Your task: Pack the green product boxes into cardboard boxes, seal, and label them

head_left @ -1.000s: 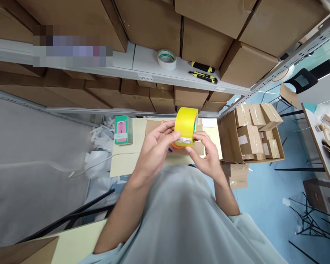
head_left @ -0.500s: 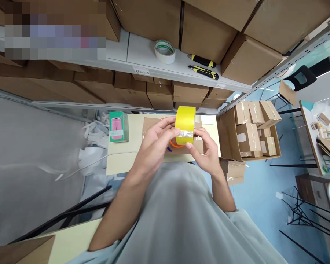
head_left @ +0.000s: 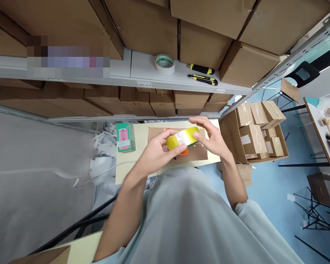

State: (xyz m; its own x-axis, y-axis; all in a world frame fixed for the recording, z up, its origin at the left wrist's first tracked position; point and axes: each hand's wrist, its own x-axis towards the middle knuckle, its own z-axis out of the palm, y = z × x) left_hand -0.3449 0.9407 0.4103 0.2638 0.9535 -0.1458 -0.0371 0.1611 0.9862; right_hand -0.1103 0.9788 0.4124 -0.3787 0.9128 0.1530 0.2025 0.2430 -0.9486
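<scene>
A roll of yellow packing tape [head_left: 191,132] with a white printed label is in front of me, above the table. My left hand [head_left: 156,151] is closed round its left end, thumb below and fingers behind. At the roll's right end is my right hand [head_left: 215,141], its thumb at the tape's edge and its fingers spread apart above. Whether that thumb presses on the roll I cannot tell. Beneath the roll an orange thing [head_left: 184,152], partly hidden, shows over a flat piece of brown cardboard [head_left: 199,154].
On the pale yellow table [head_left: 137,128] stands a green box [head_left: 125,137] with a pink picture. The shelf ahead holds white tape [head_left: 165,65], utility knives [head_left: 202,69] and cardboard boxes [head_left: 143,33]. A large carton [head_left: 231,135] of small boxes stands right.
The tape roll has tipped from upright to lying more flat, its label turned upward. My right hand has lifted its fingers off and opened wider. The view has shifted slightly.
</scene>
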